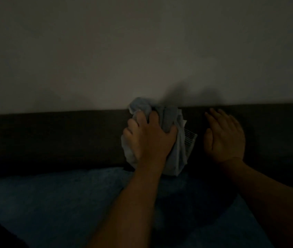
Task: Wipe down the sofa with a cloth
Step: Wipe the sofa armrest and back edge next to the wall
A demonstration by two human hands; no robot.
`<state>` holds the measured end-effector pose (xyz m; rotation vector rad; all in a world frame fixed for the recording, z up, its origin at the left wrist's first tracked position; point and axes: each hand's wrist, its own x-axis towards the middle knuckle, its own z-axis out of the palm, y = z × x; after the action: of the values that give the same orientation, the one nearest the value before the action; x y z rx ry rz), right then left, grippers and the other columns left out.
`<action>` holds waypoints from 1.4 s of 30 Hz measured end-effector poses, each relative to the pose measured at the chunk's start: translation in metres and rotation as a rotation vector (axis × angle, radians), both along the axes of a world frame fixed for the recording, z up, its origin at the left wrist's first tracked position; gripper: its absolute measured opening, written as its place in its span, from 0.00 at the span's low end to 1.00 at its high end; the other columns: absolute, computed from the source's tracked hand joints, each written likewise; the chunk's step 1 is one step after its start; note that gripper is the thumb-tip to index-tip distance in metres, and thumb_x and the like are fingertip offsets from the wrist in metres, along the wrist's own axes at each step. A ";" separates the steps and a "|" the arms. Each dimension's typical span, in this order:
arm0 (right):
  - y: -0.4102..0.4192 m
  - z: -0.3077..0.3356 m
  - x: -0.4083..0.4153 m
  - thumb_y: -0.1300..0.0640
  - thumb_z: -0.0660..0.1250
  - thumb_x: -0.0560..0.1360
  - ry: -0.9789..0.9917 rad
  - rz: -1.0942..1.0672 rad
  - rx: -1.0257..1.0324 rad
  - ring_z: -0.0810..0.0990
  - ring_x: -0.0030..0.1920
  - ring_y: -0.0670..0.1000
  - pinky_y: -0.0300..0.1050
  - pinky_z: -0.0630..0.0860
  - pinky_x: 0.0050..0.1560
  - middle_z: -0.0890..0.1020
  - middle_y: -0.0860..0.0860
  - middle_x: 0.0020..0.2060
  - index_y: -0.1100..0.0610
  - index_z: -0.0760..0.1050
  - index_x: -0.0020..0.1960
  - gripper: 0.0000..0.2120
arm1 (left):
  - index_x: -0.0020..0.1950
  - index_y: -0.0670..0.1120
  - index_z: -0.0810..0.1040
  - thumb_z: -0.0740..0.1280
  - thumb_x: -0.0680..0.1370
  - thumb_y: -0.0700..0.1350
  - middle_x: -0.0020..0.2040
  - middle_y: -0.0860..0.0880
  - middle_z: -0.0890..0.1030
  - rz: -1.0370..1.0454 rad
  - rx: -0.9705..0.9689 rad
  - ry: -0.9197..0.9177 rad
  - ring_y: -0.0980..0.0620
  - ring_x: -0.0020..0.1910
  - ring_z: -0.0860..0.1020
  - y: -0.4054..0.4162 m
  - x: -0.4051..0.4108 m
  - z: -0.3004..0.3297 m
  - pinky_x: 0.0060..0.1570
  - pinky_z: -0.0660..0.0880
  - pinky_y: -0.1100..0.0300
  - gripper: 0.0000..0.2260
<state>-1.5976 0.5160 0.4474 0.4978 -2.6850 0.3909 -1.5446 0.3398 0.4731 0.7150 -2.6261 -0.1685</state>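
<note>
The room is dim. The left hand (149,138) has its fingers (133,125) curled round a bunched pale cloth (178,149), pressing it against the dark sofa (52,136) backrest just under the wall (106,51). Just right of those fingers, the right hand (225,136) lies flat on the backrest, fingers straight, holding nothing. A blue cushion (61,203) sits below.

A pale, bunched cloth (178,145), with a striped patch at its right edge, lies pressed against the dark sofa (52,138) backrest near its top edge, above a blue cushion (61,203) on the seat.
</note>
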 end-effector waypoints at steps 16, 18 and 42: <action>0.148 0.004 -0.027 0.49 0.51 0.74 -0.029 0.017 0.082 0.69 0.68 0.60 0.57 0.59 0.69 0.72 0.60 0.67 0.61 0.70 0.69 0.28 | 0.60 0.43 0.74 0.57 0.69 0.63 0.59 0.37 0.74 0.108 -0.094 -0.002 0.37 0.54 0.71 0.009 -0.007 -0.004 0.55 0.66 0.44 0.30; 0.150 0.003 -0.030 0.49 0.51 0.74 -0.005 0.028 0.070 0.70 0.68 0.60 0.55 0.59 0.69 0.72 0.60 0.67 0.61 0.70 0.69 0.28 | 0.60 0.44 0.74 0.60 0.70 0.62 0.58 0.38 0.74 0.149 -0.086 0.017 0.37 0.55 0.71 0.016 -0.007 -0.001 0.55 0.66 0.44 0.28; 0.150 -0.003 -0.027 0.50 0.50 0.74 0.062 0.035 0.066 0.70 0.68 0.60 0.54 0.59 0.69 0.72 0.60 0.67 0.63 0.70 0.69 0.28 | 0.62 0.42 0.73 0.61 0.72 0.63 0.61 0.37 0.71 0.325 0.035 -0.062 0.37 0.58 0.69 0.021 -0.011 0.019 0.56 0.66 0.42 0.29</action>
<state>-1.6244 0.6658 0.4449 0.5680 -2.6389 0.2930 -1.5554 0.3612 0.4926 1.1618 -2.5247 -0.0991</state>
